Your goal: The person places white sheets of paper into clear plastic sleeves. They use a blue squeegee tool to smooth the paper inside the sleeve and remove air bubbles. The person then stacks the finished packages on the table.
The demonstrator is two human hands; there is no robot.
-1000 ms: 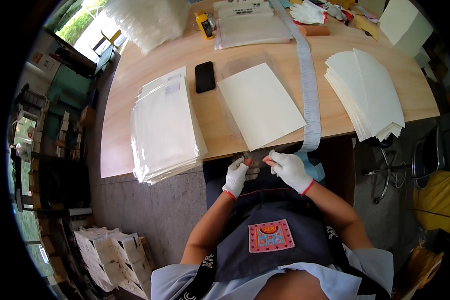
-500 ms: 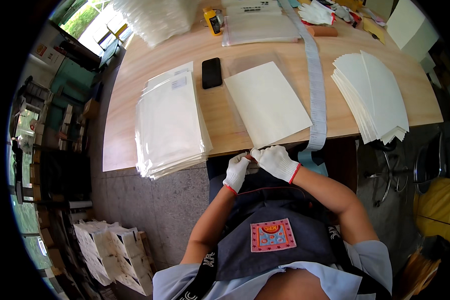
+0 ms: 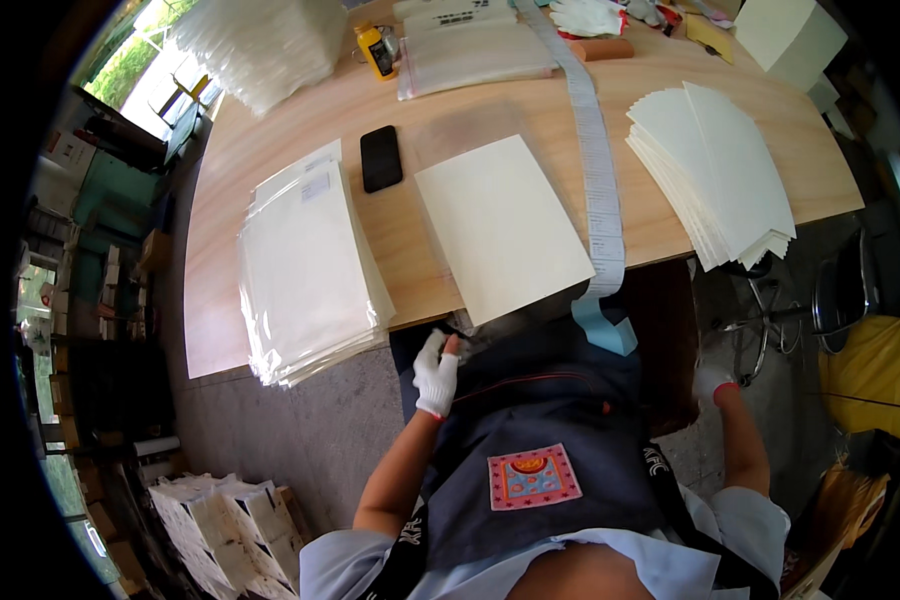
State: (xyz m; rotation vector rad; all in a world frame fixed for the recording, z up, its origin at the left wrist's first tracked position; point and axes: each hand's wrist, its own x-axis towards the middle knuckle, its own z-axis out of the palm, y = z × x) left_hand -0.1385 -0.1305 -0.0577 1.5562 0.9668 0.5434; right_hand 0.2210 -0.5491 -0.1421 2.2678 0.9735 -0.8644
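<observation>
Left hand (image 3: 436, 372), white-gloved, fingers pinched on a clear film edge (image 3: 467, 330) just under the table rim (image 3: 300, 352), below the cream sheet (image 3: 502, 226). Right hand (image 3: 714, 382) hangs low beside the chair, apart; its finger state cannot be told. Label strip (image 3: 600, 170) drapes over the edge within reach.

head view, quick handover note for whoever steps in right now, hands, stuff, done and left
Left hand: gloved, at the table edge, fingers pinching something small and unclear below the cream sheet.
Right hand: gloved, low at the person's right side, off the table, holding nothing visible.
Things: label strip runs down the table and over the edge beside the sheet; bagged stack on the left; fanned cream stack on the right; black phone.
Done: one sheet laid out, bagged stack built.
Left: fanned stack waiting.
</observation>
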